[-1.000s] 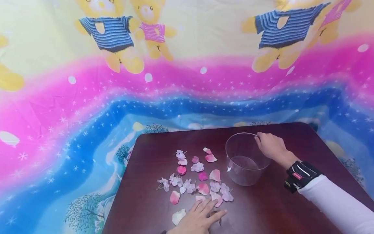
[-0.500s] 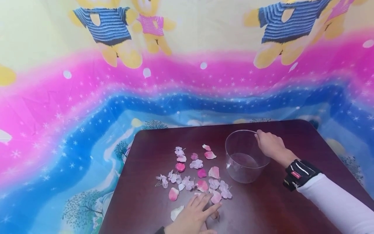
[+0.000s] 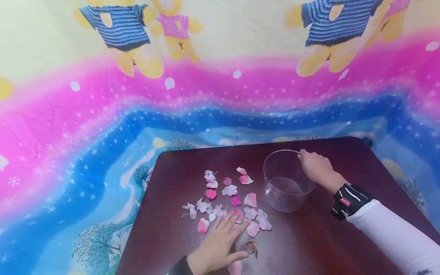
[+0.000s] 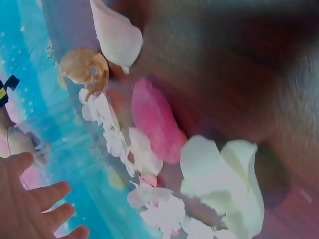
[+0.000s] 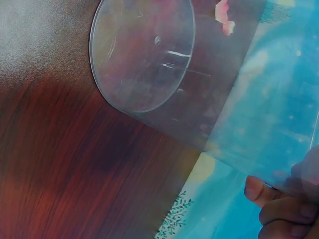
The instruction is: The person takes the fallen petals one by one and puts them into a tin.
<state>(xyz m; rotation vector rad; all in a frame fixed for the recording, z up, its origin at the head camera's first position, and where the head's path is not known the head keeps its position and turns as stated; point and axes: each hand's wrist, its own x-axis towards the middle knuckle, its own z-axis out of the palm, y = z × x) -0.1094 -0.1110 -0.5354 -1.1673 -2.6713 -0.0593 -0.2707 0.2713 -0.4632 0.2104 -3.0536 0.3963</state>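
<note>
My right hand (image 3: 316,168) grips the rim of a clear plastic tub (image 3: 275,196) that stands upright on the table, fingers curled over its edge. In the right wrist view, its round base (image 5: 142,64) has nothing on it. My left hand (image 3: 218,242) is spread low over the near petals, fingers extended; whether it touches them I cannot tell. By its thumb lie a brown curled petal or husk (image 3: 250,247) and a pale pink petal (image 3: 235,268). A deep pink petal (image 4: 155,122) and a cream-white petal (image 4: 224,179) show in the left wrist view.
Several loose petals, such as a magenta petal (image 3: 236,201), and pale lilac blossoms (image 3: 229,190) lie scattered left of the tub. The dark wooden table (image 3: 343,156) has rounded far corners. A printed bear cloth (image 3: 233,95) hangs behind it.
My left hand has shifted left and slightly forward, uncovering the brown curled piece and now covering the white petal. My right hand stays on the tub's rim. The head view has tilted slightly.
</note>
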